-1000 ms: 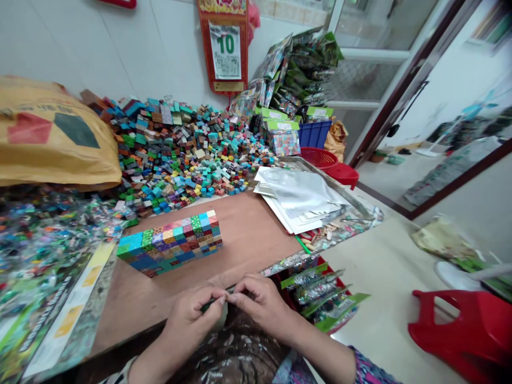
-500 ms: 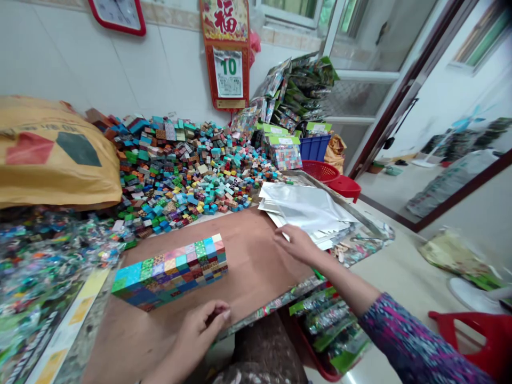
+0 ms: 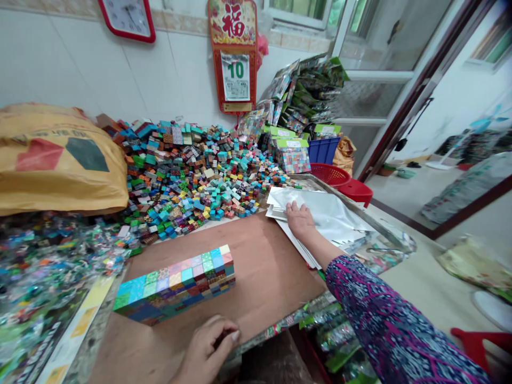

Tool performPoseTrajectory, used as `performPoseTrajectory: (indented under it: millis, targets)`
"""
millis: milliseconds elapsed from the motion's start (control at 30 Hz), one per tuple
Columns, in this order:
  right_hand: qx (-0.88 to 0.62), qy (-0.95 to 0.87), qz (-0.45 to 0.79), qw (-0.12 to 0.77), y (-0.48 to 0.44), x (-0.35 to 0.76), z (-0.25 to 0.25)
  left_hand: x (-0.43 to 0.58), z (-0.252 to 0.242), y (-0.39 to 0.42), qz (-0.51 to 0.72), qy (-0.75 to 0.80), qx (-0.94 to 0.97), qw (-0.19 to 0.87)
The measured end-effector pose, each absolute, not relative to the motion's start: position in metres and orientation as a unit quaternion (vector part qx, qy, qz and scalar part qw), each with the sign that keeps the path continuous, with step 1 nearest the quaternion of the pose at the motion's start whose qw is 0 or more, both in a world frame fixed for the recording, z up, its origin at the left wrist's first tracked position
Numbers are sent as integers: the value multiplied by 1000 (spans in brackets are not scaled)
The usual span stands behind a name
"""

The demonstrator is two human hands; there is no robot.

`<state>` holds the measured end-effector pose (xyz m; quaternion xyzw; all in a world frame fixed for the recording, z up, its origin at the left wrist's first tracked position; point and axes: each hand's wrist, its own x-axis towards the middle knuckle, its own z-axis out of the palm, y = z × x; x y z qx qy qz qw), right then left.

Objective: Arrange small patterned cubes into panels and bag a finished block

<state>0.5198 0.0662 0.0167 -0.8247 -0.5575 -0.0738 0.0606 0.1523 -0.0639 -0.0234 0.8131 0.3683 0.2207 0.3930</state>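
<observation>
My right hand (image 3: 300, 220) lies flat with its fingers outstretched on the left part of a loose stack of glossy silvery-white sheets (image 3: 332, 213), which may be plastic bags. My left hand (image 3: 210, 349) rests at the near edge of the brown work board (image 3: 256, 256). Its fingers are curled in toward the thumb, and nothing shows in the hollow between them. Beyond that hand, apart from it, stands a long block of small multicoloured patterned cubes (image 3: 176, 288), packed tightly in rows.
A big heap of loose cubes (image 3: 192, 176) covers the back of the table. Left are a yellow sack (image 3: 60, 160) and a pile of small clear packets (image 3: 52, 266). Filled green-topped bags (image 3: 308, 90) stand behind a blue crate (image 3: 322, 151) and red basket (image 3: 330, 175).
My right hand has moved from the near left edge of the sheets up onto them and flattened. The left hand stays curled near the board's edge. The view has shifted slightly.
</observation>
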Motion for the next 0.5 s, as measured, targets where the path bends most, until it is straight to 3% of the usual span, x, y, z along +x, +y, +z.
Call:
performPoseTrajectory:
  millis: [500]
  targets:
    - [-791,-591,-66,143,21,529,56,152,-22,-64,236,352,816,393]
